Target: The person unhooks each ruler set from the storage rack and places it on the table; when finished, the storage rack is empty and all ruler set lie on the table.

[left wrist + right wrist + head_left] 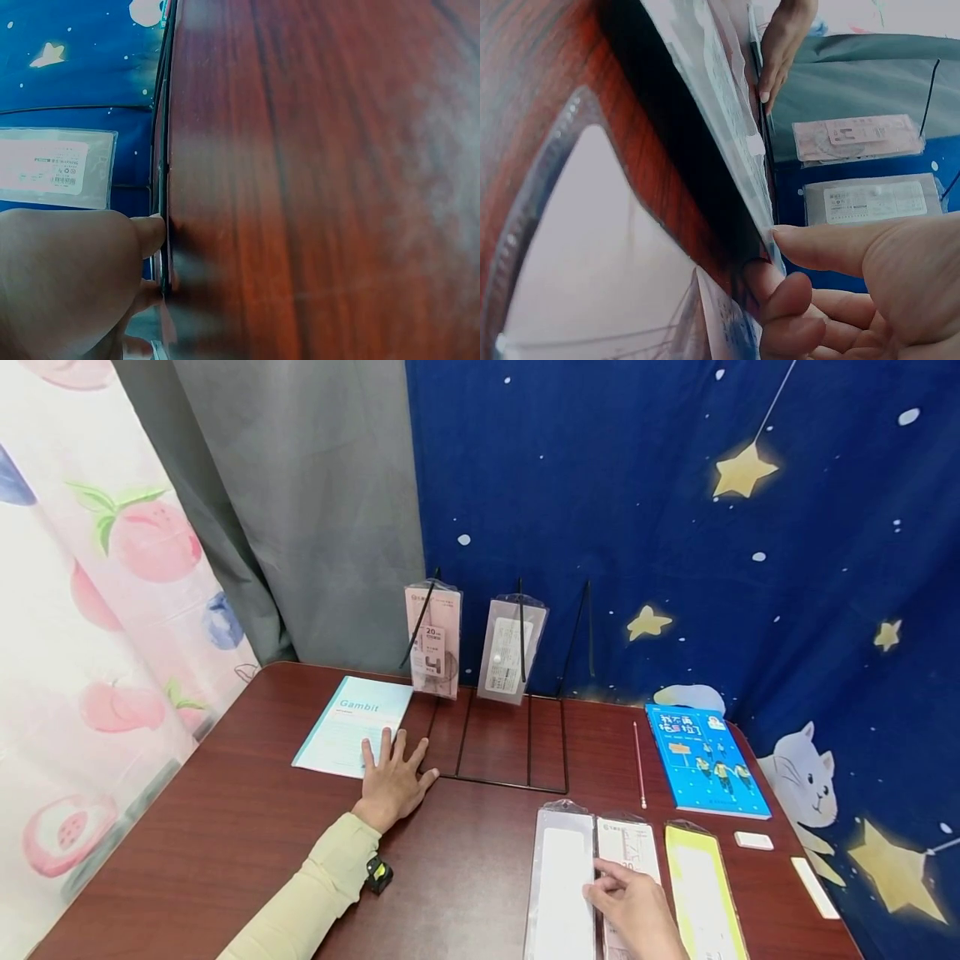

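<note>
My left hand [393,785] lies with its fingers spread, over the edge of the pale "Gambit" notebook [341,743] and beside the black wire rack's base [495,783]. Thumb and fingers of my right hand [637,910] pinch the right edge of a white packet in a clear plastic sleeve [558,893]. The right wrist view shows that sleeve [724,120] tilted up, a dark shadow under it. Right of it lie a pink-and-white ruler packet [633,843], partly hidden by my hand, and a yellow-bordered packet [701,893].
On the rack's prongs hang a pink packet [433,643] and a grey packet [512,652]; the right prong [591,627] carries nothing. A pencil [639,764], a blue book [705,760], an eraser [753,841] and a white strip [815,887] lie at right.
</note>
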`<state>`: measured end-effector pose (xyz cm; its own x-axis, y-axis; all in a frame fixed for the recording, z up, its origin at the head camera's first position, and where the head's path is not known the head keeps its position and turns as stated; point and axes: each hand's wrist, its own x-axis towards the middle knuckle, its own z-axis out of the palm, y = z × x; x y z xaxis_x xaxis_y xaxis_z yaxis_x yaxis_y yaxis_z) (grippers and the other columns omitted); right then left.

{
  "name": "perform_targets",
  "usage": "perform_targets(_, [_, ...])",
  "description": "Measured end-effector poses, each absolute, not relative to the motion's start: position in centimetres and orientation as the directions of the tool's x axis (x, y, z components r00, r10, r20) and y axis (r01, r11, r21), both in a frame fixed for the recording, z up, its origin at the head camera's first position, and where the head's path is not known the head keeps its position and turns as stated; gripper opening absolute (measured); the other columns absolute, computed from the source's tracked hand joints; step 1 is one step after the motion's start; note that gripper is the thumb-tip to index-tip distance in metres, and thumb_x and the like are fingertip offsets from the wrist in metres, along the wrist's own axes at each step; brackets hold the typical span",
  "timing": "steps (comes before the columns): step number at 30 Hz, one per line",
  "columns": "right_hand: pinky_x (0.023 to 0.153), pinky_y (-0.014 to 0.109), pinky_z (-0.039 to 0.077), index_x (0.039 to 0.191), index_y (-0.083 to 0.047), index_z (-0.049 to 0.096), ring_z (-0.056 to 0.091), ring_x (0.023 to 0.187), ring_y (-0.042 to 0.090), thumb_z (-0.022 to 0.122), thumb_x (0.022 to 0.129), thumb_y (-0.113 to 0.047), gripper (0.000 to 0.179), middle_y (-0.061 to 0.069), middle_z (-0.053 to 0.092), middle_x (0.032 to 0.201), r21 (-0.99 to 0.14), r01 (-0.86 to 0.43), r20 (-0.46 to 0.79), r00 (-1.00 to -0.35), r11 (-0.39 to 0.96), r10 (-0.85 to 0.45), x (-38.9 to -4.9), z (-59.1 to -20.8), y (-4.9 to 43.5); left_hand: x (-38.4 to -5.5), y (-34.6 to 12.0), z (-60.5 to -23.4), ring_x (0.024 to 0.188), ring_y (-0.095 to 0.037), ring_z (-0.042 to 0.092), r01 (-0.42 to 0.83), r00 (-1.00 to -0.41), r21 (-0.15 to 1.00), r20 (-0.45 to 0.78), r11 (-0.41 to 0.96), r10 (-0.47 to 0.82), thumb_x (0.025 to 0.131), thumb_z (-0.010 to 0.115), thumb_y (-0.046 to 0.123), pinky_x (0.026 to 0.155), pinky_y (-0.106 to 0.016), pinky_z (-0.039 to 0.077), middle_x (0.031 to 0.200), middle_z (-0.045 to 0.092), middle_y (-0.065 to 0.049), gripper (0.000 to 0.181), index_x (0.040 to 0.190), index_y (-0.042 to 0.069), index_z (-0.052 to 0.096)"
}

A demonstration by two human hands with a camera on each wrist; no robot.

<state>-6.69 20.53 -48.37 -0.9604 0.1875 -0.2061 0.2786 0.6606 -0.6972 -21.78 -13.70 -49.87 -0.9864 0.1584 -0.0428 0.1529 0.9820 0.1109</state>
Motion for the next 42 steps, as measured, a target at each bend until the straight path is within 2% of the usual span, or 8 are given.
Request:
perform_targets(6, [0.059,0.022,0.04,0.122,0.004,0.073,0.055,0.066,0.011,0.078,0.086,-0.01,0.039,-0.005,0.069,0.076,-0.644,0.266,-0.205,-0.963,0.717,0.173,-6.8,-48.6,20.2,-21.8,-13.7,-50.0,0.159,-0.048,0.014,0.147,-0.987,0.116,-0.048,0.982,0.154,0.108,0.045,0.052,0.123,-0.074,0.006,0.168,0.027,-0.024,0.063,0.161,0.017,0.04])
perform_targets(12, [0.064,0.026,0.045,0.12,-0.001,0.076,0.055,0.066,0.009,0.08,0.088,-0.013,0.035,-0.006,0.072,0.077,-0.58,0.239,-0.167,-0.971,0.779,0.173,-7.2,-48.0,20.2,-21.8,-13.8,-49.9,0.16,-0.047,0.013,0.148,-0.987,0.122,-0.049,0.981,0.154,0.108,0.045,0.052,0.123,-0.074,0.006,0.169,0.026,-0.024,0.064,0.161,0.017,0.039])
perform_targets(19, [0.064,0.024,0.053,0.112,-0.006,0.08,0.066,0.07,0.006,0.078,0.092,-0.016,0.023,0.0,0.079,0.085,-0.603,0.119,-0.024,-0.991,0.789,0.131,-9.2,-46.1,20.4,-21.8,-13.8,-49.9,0.159,-0.047,0.014,0.144,-0.988,0.121,-0.045,0.982,0.151,0.108,0.045,0.052,0.123,-0.074,0.006,0.169,0.027,-0.024,0.064,0.161,0.018,0.04])
perform_targets(25, [0.077,0.032,0.062,0.113,-0.01,0.08,0.078,0.087,0.015,0.077,0.095,-0.021,0.022,0.004,0.082,0.096,-0.66,-0.02,0.103,-0.993,0.751,0.064,-11.8,-44.9,19.5,-21.7,-13.9,-49.9,0.16,-0.047,0.013,0.137,-0.988,0.124,-0.057,0.983,0.145,0.108,0.045,0.052,0.123,-0.074,0.005,0.169,0.026,-0.024,0.063,0.161,0.018,0.039])
perform_targets(37, [0.089,0.041,0.062,0.124,-0.008,0.076,0.078,0.102,0.027,0.074,0.098,-0.024,0.031,0.013,0.079,0.115,-0.756,-0.164,0.214,-0.977,0.634,0.003,-19.5,-43.4,18.1,-21.8,-13.8,-49.8,0.16,-0.046,0.013,0.13,-0.987,0.138,-0.077,0.982,0.142,0.108,0.045,0.051,0.124,-0.073,0.005,0.169,0.024,-0.024,0.063,0.162,0.019,0.039])
perform_targets(39, [0.091,0.04,0.061,0.124,-0.009,0.076,0.078,0.104,0.026,0.075,0.097,-0.025,0.031,0.012,0.079,0.115,-0.782,-0.177,0.229,-0.973,0.597,0.011,-21.2,-43.1,17.9,-21.8,-13.9,-49.9,0.16,-0.046,0.013,0.129,-0.988,0.145,-0.07,0.981,0.141,0.108,0.045,0.051,0.123,-0.073,0.005,0.169,0.025,-0.024,0.063,0.161,0.018,0.039])
perform_targets(42, [0.091,0.03,0.06,0.125,-0.008,0.075,0.077,0.108,0.026,0.075,0.097,-0.024,0.033,0.013,0.078,0.118,-0.823,-0.195,0.248,-0.968,0.534,0.03,-23.3,-42.9,17.5,-21.8,-13.9,-49.9,0.16,-0.047,0.012,0.132,-0.987,0.148,-0.069,0.98,0.143,0.108,0.045,0.051,0.123,-0.073,0.004,0.169,0.024,-0.024,0.063,0.162,0.018,0.039])
